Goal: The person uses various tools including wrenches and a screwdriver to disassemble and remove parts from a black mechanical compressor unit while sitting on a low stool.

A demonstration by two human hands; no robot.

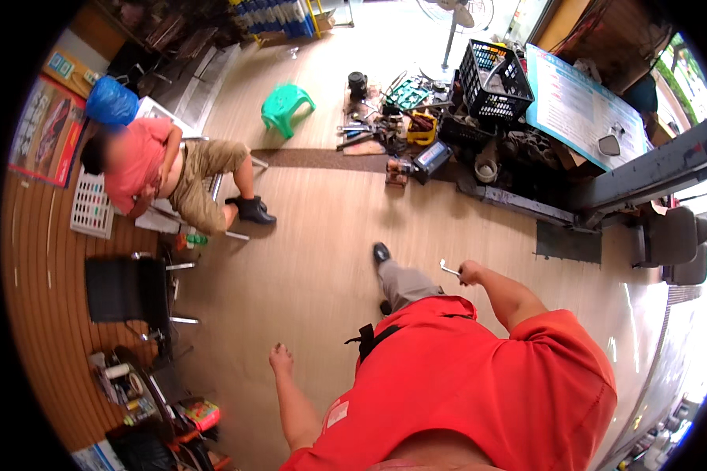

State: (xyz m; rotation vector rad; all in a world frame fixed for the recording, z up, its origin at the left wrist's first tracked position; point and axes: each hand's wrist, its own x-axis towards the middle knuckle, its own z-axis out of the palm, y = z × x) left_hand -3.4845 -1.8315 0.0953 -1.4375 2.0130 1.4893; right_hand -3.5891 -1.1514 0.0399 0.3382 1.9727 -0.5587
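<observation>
My right hand (469,273) is closed round one end of a slim silver wrench (449,268). Its free end points left over the wooden floor, next to my leg. Away from my body on the left hangs my left hand (281,359), with loosely bent fingers and nothing visible in it. My red shirt (448,385) fills the lower middle of the view, and a dark shoe (381,252) shows ahead of me.
Ahead lie scattered tools (361,132), a black crate (495,82) and a dark box (430,160). A green stool (287,108) stands farther left. A person in pink (145,161) sits near a black chair (126,289). A metal beam (660,177) crosses at right.
</observation>
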